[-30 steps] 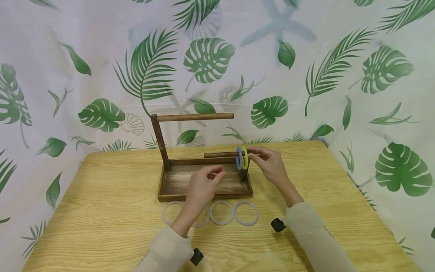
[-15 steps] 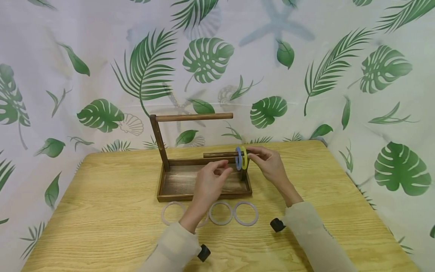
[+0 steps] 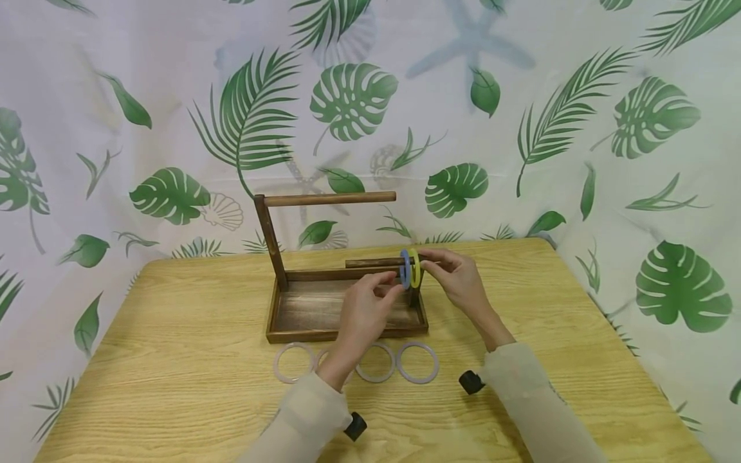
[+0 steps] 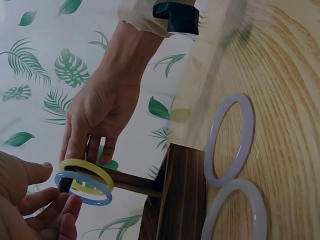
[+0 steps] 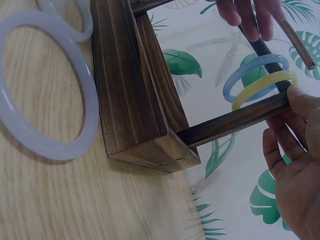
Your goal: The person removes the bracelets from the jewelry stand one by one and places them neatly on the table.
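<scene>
**Dressed in Cream**

The left sleeve [image 3: 307, 418] and right sleeve [image 3: 532, 392] were long and cream; a small black block [image 3: 356, 426] stuck out by the left one, a matching block [image 3: 471, 382] by the right; left hand [image 3: 366, 305] and right hand [image 3: 461, 281] were bare.

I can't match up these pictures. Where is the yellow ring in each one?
Head: yellow ring, just right of centre, slightly below mid-height.
Left wrist: yellow ring, lower left.
Right wrist: yellow ring, right side, above mid-height.
Shared landmark: the blue ring beside it, around the same wooden bar.
</scene>
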`<action>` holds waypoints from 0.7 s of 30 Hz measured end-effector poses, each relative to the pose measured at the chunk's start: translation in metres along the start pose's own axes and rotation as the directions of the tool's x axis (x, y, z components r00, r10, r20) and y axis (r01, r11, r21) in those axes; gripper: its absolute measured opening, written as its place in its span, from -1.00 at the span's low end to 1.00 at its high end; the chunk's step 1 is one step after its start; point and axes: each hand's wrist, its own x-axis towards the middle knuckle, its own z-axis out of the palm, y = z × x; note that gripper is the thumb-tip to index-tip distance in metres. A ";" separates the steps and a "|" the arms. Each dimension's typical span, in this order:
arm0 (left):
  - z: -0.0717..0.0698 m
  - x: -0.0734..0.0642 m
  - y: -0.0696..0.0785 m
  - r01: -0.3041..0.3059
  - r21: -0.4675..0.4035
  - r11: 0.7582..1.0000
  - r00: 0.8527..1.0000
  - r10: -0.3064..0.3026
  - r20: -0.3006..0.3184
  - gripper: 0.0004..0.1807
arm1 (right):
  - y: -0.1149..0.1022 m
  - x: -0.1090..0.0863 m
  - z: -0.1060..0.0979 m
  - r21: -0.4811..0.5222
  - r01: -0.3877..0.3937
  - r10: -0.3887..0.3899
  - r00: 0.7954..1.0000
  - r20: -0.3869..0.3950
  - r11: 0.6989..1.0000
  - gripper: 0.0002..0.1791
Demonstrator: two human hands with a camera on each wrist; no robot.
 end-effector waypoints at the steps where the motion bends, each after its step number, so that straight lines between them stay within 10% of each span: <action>1: 0.002 0.001 0.000 -0.002 0.011 1.000 1.000 0.002 -0.003 -0.66 | 0.000 0.000 0.000 0.001 0.002 -0.002 1.000 0.000 1.000 -0.73; 21: 0.027 0.010 -0.005 -0.023 0.063 0.998 0.998 0.026 -0.048 -0.68 | 0.001 0.000 -0.001 0.006 0.002 -0.002 1.000 -0.003 1.000 -0.73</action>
